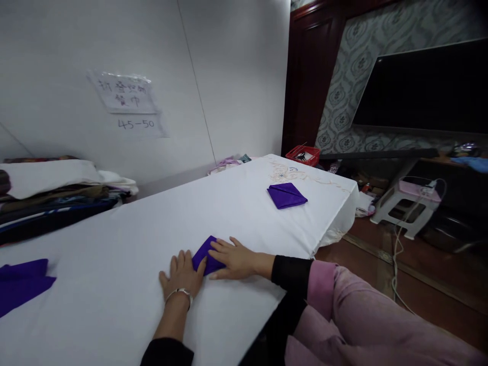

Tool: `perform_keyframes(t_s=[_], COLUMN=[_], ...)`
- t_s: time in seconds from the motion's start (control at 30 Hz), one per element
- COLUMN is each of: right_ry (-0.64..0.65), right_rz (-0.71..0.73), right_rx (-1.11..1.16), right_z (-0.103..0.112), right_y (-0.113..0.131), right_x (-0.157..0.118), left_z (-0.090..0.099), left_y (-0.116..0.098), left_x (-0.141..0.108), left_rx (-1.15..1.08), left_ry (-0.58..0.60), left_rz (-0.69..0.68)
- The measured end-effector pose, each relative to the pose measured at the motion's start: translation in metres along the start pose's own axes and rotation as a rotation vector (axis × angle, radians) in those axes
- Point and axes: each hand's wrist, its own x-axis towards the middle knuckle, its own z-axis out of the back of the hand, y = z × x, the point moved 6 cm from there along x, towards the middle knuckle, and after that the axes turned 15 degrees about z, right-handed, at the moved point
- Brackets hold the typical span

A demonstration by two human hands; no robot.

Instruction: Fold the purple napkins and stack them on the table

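A purple cloth napkin (pixel 203 251), folded small, lies on the white tablecloth (pixel 125 244) between my hands. My left hand (pixel 183 277) rests beside it with fingers spread, its thumb touching the napkin's left edge. Over the napkin's right part lies my right hand (pixel 234 259), flat with the fingers apart, hiding some of the fold. Another purple napkin (pixel 286 195), folded into a diamond with a diagonal crease, sits farther off to the right. At the far left, more purple cloth (pixel 23 284) lies loosely, cut off by the picture's edge.
A pile of folded fabrics (pixel 57 195) stands along the wall at left. Paper signs (pixel 125 96) hang above. Past the table's far end is a red basket (pixel 304 155). A plastic stool (pixel 414 195) with a power strip and cable stands on the floor at right.
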Motion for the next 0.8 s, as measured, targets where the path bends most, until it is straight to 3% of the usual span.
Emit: perform_keyframes(t_s=[0.1, 0.2, 0.37, 0.8], right_ry=[-0.076, -0.058, -0.032, -0.077], right_rz=[0.071, 0.054, -0.005, 0.024], right_rx=[-0.043, -0.029, -0.049, -0.106], right_z=[0.004, -0.01, -0.031, -0.031], right_y=[0.007, -0.002, -0.023, -0.019], right_x=[0.025, 0.035, 0.021, 0.018], left_z=[-0.003, -0.005, -0.003, -0.006], left_y=[0.001, 0.002, 0.001, 0.006], left_x=[0.001, 0.001, 0.0, 0.003], left_rx=[0.041, 0.07, 0.067, 0.051], left_ry=[0.014, 0.02, 0.009, 0.056], left_rz=[-0.019, -0.021, 0.005, 0.009])
